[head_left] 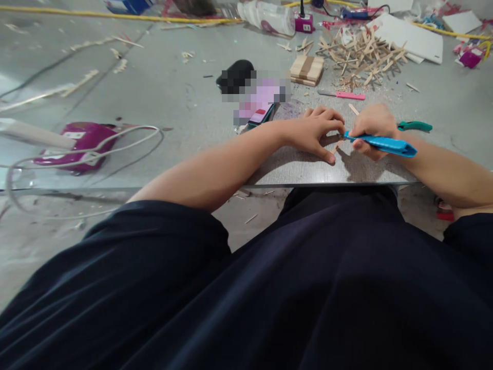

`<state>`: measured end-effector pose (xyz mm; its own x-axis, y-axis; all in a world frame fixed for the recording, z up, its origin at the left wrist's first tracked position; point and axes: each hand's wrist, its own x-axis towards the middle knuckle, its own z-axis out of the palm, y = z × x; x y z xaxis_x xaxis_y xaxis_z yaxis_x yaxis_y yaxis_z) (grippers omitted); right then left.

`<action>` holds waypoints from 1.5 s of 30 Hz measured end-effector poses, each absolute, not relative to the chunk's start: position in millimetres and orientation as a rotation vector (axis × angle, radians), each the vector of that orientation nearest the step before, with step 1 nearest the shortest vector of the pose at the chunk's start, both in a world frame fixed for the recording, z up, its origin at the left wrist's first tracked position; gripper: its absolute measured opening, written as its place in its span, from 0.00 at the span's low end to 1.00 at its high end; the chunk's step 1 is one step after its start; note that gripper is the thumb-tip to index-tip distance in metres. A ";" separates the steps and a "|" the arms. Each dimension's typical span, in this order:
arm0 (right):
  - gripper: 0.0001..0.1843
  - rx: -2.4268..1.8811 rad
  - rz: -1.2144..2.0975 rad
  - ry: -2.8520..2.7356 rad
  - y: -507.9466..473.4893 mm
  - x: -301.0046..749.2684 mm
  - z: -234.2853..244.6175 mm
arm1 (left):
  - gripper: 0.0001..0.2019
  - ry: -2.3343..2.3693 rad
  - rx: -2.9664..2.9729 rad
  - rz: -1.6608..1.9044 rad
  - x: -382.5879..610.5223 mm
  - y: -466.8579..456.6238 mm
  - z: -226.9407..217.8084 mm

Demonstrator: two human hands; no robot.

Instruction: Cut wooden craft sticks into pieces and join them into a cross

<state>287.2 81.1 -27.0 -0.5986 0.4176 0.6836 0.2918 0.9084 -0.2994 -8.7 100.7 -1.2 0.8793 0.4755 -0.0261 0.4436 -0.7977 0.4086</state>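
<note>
While the right hand [373, 131] is clamped on a blue-handled tool [385, 143] right of frame centre, the left hand [319, 131] rests beside it, spread apart, on the table [292, 173].

Surface [181, 108], near edge, right of middle: left hand [321, 132], resting; right hand [373, 128] just beside it, cutter [395, 145] in grip. Behind right hand: slim knife [348, 95]. Right of right hand, just beside: handled tool [418, 126]. Behind left forearm: phone [262, 103]. Behind left hand: wooden stack [307, 69]; stick heap [364, 54] to its right. Far left: socket block [87, 146], near front edge. Back, middle: bottle [265, 18], on its side.
</note>
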 end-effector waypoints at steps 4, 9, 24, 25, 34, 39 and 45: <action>0.43 -0.450 0.022 -2.040 77.5 288.9 -17.7 | 0.56 0.704 2.614 0.068 -5.9 97.8 4.7; 0.44 -0.787 0.027 -1.910 58.7 295.7 -4.9 | 0.54 0.695 2.586 0.078 -5.9 94.7 9.1; 0.42 -0.765 0.344 -2.100 51.7 279.7 0.3 | 0.56 0.664 2.650 0.131 -9.9 101.3 -1.0; 0.43 -0.780 0.346 -2.107 51.0 278.8 0.7 | 0.56 0.657 2.653 0.134 -10.1 101.7 -1.3; 0.40 -0.769 0.321 -2.125 51.4 276.5 -0.9 | 0.56 0.667 2.651 0.127 -10.5 100.2 -1.4; 0.40 -0.856 0.327 -2.115 52.7 280.9 -5.1 | 0.56 0.654 2.656 0.132 -10.4 101.4 -2.4; 0.44 -0.813 0.347 -2.088 50.0 273.9 -2.3 | 0.55 0.669 2.655 0.117 -10.9 99.4 -0.4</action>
